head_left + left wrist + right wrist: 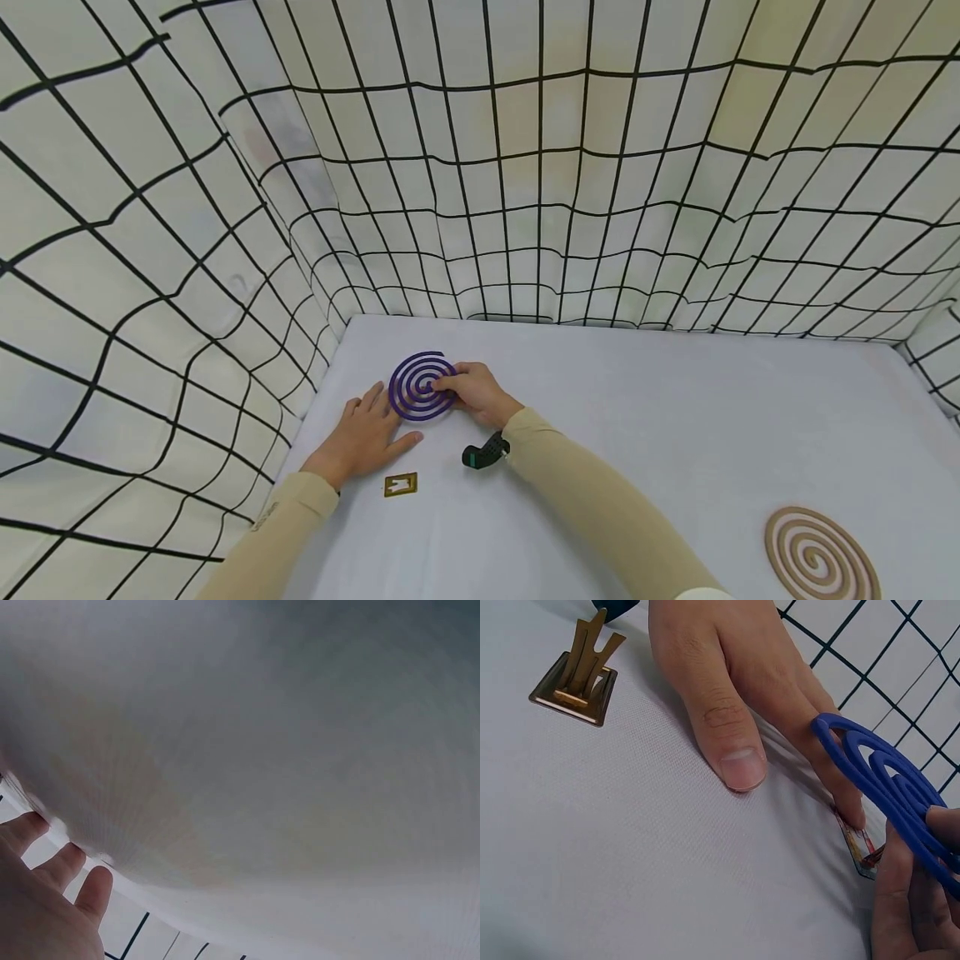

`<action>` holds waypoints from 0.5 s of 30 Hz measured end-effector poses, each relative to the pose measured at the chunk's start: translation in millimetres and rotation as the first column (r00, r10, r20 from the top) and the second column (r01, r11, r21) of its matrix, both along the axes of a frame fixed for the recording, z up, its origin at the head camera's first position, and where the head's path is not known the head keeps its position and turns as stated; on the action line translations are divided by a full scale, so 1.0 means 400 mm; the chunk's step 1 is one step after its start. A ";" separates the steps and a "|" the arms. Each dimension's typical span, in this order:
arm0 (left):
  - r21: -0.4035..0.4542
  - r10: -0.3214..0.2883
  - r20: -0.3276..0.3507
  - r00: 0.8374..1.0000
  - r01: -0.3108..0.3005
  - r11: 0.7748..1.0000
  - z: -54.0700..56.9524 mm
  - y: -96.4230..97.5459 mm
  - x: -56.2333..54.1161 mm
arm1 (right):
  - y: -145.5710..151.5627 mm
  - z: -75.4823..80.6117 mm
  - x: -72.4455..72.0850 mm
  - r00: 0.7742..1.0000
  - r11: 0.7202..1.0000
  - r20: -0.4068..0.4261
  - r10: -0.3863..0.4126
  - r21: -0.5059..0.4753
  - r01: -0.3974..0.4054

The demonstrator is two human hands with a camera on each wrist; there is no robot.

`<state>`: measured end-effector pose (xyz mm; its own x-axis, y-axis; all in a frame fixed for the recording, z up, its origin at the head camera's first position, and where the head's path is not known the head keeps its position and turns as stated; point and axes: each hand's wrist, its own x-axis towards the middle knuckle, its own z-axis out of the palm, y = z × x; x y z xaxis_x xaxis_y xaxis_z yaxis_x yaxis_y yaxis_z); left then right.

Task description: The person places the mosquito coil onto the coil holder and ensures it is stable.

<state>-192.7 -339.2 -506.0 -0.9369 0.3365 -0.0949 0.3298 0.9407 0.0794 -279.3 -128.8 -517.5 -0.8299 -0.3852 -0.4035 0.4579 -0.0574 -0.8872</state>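
A blue spiral mosquito coil [424, 387] is pinched near its centre by my right hand [480, 393], which keeps it tilted above the table. In the right wrist view, the coil [890, 814] hides part of the fingers. My left hand [363, 437] lies palm down beside it with spread fingers. One of its fingertips touches a small flat plate [853, 844] with a shiny, coloured edge under the coil; most of that plate is hidden. Nearer me lies a gold metal coil stand [401, 485]; its upright prongs [585, 660] show in the right wrist view.
A brown spiral coil [812, 560] lies at the table's front right. The white-covered table [637, 400] is bordered by white walls with a black grid [525, 208] at the back and sides. A black wrist camera [486, 451] sits at my right wrist.
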 end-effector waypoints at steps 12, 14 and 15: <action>-0.004 0.006 0.020 1.000 -0.006 1.000 0.010 0.005 0.003 | 0.002 0.002 -0.004 0.999 1.000 0.032 -0.013 0.002 0.013; -0.006 0.007 0.020 1.000 -0.006 1.000 0.010 0.005 0.003 | 0.002 0.003 -0.004 0.999 1.000 0.036 -0.013 0.001 0.013; -0.009 0.007 0.021 1.000 -0.007 1.000 0.010 0.005 0.003 | 0.002 0.004 -0.004 0.999 1.000 0.039 -0.013 0.000 0.013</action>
